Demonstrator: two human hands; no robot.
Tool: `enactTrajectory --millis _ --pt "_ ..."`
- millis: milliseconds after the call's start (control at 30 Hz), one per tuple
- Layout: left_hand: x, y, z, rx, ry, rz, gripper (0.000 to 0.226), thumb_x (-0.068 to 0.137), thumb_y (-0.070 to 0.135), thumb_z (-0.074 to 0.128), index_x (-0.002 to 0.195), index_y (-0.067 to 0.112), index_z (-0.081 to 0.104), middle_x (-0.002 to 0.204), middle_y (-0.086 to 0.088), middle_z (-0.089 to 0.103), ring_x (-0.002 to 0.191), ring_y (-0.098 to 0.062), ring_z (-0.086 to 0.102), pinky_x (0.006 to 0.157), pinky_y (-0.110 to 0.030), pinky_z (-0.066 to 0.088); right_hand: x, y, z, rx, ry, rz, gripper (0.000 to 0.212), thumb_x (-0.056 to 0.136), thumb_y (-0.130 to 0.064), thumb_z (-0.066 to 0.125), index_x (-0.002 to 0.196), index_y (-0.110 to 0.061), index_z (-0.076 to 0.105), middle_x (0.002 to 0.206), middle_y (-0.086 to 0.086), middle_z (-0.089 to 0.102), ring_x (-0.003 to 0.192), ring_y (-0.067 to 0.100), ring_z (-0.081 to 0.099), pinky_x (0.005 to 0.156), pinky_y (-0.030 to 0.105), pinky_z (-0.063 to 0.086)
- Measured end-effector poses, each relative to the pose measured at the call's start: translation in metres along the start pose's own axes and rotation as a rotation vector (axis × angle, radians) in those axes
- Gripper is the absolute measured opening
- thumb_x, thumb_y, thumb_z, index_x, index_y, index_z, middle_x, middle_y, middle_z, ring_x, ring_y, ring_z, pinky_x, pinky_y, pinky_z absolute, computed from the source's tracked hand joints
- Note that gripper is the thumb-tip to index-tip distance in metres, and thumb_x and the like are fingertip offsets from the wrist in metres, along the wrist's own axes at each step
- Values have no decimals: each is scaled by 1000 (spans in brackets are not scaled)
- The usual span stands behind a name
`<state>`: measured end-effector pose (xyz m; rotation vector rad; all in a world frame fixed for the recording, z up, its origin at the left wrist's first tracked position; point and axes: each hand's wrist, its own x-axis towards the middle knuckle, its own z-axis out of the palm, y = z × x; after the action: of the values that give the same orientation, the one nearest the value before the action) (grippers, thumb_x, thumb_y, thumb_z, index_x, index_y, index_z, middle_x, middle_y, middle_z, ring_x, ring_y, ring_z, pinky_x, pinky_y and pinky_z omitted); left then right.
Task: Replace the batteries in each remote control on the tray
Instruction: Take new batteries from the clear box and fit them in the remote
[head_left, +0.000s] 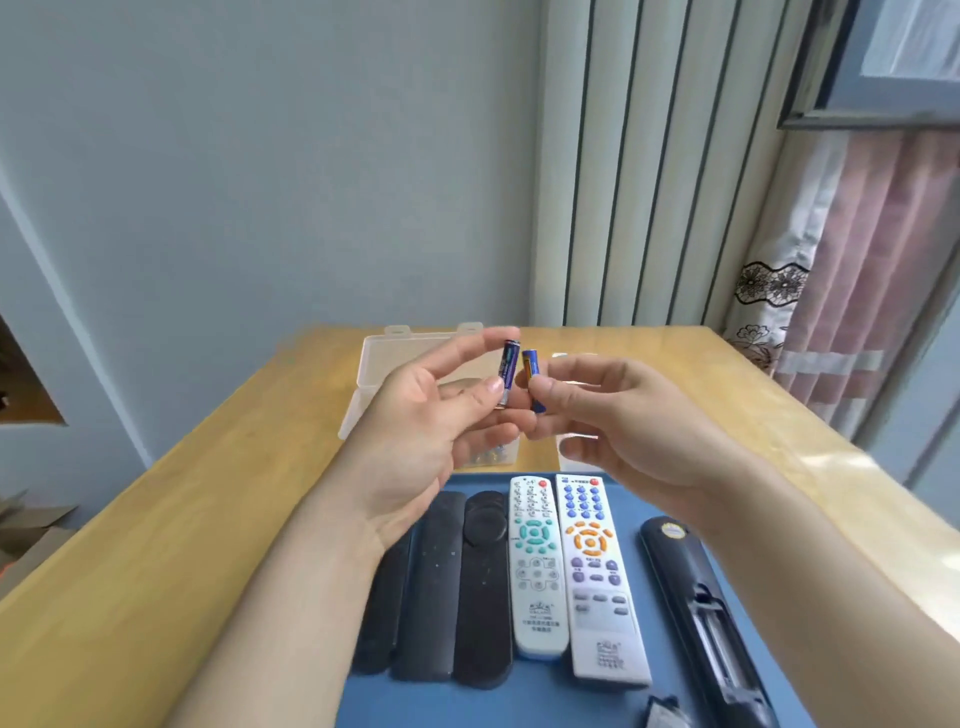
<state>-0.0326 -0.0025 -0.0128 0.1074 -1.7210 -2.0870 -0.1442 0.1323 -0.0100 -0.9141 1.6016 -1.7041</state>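
On the tray (441, 706), the black remote (711, 623) at the right lies back up, and its bay is open and seems empty. Above, the left hand (415, 415) pinches a dark battery (508, 371) in its fingers and the right hand (613, 421) pinches a blue battery (532, 379), both upright and close together. This looks like the loading step: next, match the poles and press each battery into the bay. Behind stands an open box (374, 374) on the table (208, 519).

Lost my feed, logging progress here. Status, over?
Left grip pinching dark battery, right grip pinching blue battery, both above tray. Black remote face down, compartment open. Nothing blocking it.
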Motion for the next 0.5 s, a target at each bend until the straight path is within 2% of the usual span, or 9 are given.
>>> enactTrajectory --millis 67,167,267,333,367,433,500 --pt "-9 -4 14 -3 1 -5 29 91 1 56 115 17 63 86 -17 72 68 -18 71 62 -20 57 -15 2 -5 34 20 6 23 87 -21 65 103 -4 70 89 7 74 77 15 66 60 19 44" --pt "-15 -12 27 129 45 -27 25 85 7 67 108 14 60 78 -13 73 62 -17 67 58 -21 55 -27 9 -12 111 20 47 11 90 -18 64 92 -10 71 81 5 71 74 13 65 59 20 45" --pt "-15 -24 35 570 84 51 23 76 18 80 91 25 63 60 6 64 50 -7 55 55 -20 45 -28 18 -15 139 8 94 12 94 -13 59 87 -9 69 77 5 67 65 12 61 56 21 47" --pt "-13 -28 34 858 109 123 22 68 30 84 83 30 67 51 14 54 47 -1 47 52 -16 41 -24 23 -10 81 -40 91 22 97 -17 56 97 1 68 77 6 65 62 10 56 57 20 47" --pt "-11 -27 31 908 112 139 23 66 33 85 81 30 69 49 15 52 47 0 46 51 -17 42 -21 25 -7 63 -52 82 27 97 -18 56 101 6 67 76 6 64 61 9 56 57 20 47" --pt "-5 -23 22 862 91 114 24 66 31 87 85 29 73 52 12 55 51 -3 51 57 -22 49 -11 26 -2 73 -26 67 27 96 -14 55 104 9 66 77 10 66 60 10 60 56 19 49" --pt "2 -16 9 710 52 34 27 72 19 84 97 22 73 62 1 67 57 -9 61 65 -28 56 4 27 2 117 38 86 22 95 -8 57 105 10 66 83 18 67 63 14 65 59 19 55"
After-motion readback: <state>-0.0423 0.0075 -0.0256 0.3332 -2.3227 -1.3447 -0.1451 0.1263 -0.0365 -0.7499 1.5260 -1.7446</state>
